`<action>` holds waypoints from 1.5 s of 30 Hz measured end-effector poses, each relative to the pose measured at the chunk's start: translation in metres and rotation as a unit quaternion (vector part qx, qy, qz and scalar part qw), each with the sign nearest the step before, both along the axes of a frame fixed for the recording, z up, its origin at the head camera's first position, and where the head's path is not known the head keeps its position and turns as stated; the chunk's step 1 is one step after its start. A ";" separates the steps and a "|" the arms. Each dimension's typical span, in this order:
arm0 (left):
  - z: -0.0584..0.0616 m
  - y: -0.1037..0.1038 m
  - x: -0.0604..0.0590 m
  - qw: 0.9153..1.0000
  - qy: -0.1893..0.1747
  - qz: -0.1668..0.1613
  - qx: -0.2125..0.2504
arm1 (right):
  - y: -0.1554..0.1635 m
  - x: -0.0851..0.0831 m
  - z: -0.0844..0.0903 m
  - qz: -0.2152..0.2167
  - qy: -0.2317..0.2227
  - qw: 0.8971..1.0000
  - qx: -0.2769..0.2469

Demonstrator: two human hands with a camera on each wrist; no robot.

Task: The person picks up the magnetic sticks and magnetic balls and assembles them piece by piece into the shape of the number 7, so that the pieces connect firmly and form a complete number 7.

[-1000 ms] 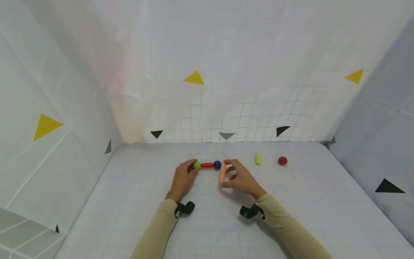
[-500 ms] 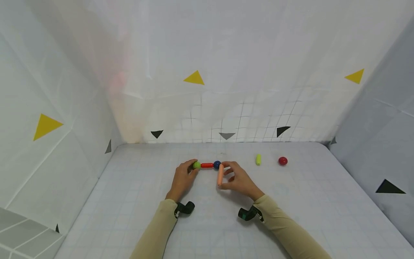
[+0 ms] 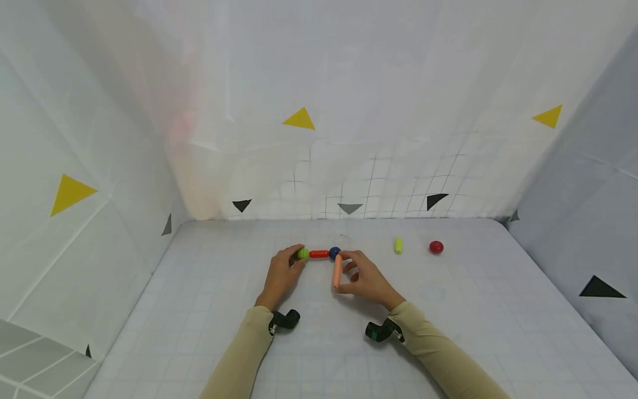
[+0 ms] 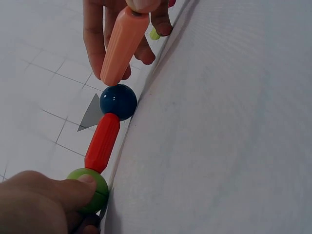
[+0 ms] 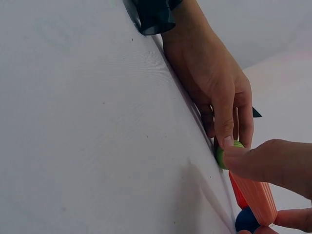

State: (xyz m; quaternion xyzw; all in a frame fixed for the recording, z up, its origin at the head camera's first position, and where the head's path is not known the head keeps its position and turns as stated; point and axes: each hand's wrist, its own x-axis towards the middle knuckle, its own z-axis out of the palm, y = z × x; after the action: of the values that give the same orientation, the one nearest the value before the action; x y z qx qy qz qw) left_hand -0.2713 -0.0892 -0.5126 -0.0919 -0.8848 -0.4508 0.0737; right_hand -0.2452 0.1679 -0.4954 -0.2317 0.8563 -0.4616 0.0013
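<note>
A short chain lies on the white gridded table (image 3: 209, 310): a green ball (image 3: 302, 254), a red rod (image 3: 319, 254) and a dark blue ball (image 3: 335, 252). My left hand (image 3: 281, 277) pinches the green ball (image 4: 90, 189) at the chain's left end. My right hand (image 3: 364, 277) pinches a peach-orange rod (image 3: 337, 271), whose far tip touches the blue ball (image 4: 118, 101). In the left wrist view the orange rod (image 4: 122, 44) slants down onto the blue ball from above the red rod (image 4: 102, 142). The right wrist view shows the orange rod (image 5: 256, 195) beside the green ball (image 5: 222, 155).
A yellow-green rod (image 3: 398, 245) and a red ball (image 3: 436, 246) lie apart on the table to the right of the hands. White walls with yellow and black triangles close the table in at the back, left and right.
My right hand has carried the orange rod leftward and forward until its tip meets the blue ball. The left hand and the chain have stayed put.
</note>
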 end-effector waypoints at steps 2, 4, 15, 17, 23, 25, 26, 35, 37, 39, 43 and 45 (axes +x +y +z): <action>0.000 0.000 0.000 1.000 0.002 -0.001 -0.001 | -0.001 0.000 -0.001 -0.001 0.003 1.000 0.004; 0.001 0.001 0.000 1.000 0.002 -0.001 -0.003 | -0.002 0.000 -0.001 0.000 0.005 1.000 0.010; 0.000 0.001 0.000 1.000 0.009 -0.003 -0.005 | -0.005 0.004 0.000 0.007 0.000 1.000 0.021; 0.000 0.001 -0.001 1.000 0.010 -0.004 -0.006 | -0.006 0.003 0.000 0.008 0.001 1.000 0.020; -0.002 0.000 -0.002 1.000 0.011 -0.002 -0.006 | -0.007 0.002 -0.004 0.003 0.006 1.000 0.020; -0.002 0.000 -0.002 1.000 0.009 -0.002 -0.006 | -0.009 0.002 -0.004 -0.003 0.002 1.000 0.019; -0.002 0.000 -0.002 1.000 0.008 -0.003 -0.007 | -0.009 0.003 -0.004 -0.005 0.000 1.000 0.019; -0.002 0.000 -0.002 1.000 0.010 -0.001 -0.012 | -0.013 0.003 -0.007 -0.023 0.015 0.999 0.031; -0.001 0.000 -0.003 1.000 0.013 -0.002 -0.013 | -0.013 0.003 -0.008 -0.021 0.019 0.999 0.034; -0.001 0.000 -0.003 1.000 0.015 -0.003 -0.013 | -0.012 0.003 -0.009 -0.018 0.022 0.999 0.034; -0.001 0.000 -0.002 1.000 0.015 -0.002 -0.011 | -0.011 0.002 -0.009 -0.009 0.032 0.999 0.037; -0.002 0.000 -0.001 1.000 0.014 -0.001 -0.008 | -0.011 0.002 -0.009 -0.003 0.037 0.999 0.039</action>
State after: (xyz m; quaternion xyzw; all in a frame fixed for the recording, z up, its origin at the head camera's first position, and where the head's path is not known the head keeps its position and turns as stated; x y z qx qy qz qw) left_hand -0.2727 -0.0892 -0.5144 -0.0999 -0.8872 -0.4424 0.0848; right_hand -0.2430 0.1570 -0.5048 -0.2458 0.8738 -0.4189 -0.0230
